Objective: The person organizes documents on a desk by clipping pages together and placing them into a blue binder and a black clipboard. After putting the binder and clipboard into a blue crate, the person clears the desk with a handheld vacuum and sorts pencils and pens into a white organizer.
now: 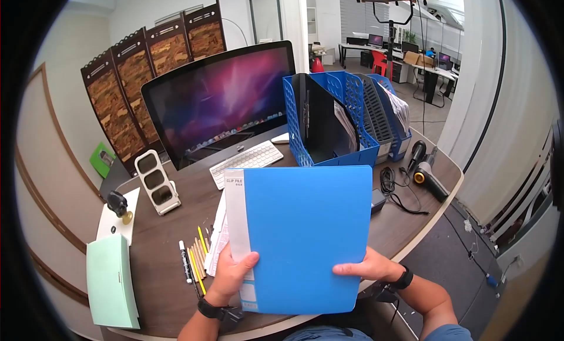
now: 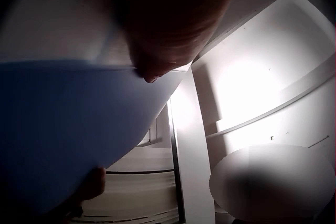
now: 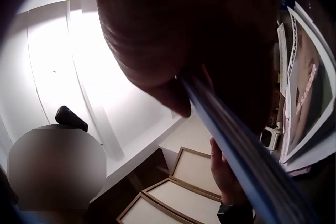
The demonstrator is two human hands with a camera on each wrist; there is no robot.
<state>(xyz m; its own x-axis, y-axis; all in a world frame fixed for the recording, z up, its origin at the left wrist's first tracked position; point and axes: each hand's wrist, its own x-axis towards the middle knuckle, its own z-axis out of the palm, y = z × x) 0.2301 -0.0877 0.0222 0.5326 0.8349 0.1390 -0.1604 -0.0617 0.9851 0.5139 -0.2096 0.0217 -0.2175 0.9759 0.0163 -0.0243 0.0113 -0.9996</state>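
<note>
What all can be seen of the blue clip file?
The blue clip file is closed, rectangular and plastic-looking, with a pale left strip printed CLIP FILE at its top and layers visible between its covers. It is held up at the desk. The left hand and right hand grip opposite sides, thumbs on the front.

Pink-printed papers partly out of sight behind the blue clip file.

That's one blue clip file in your two hands! Ahead of you on the bench: one monitor, one keyboard, one mouse, and one white stand with three dark panels.
</note>
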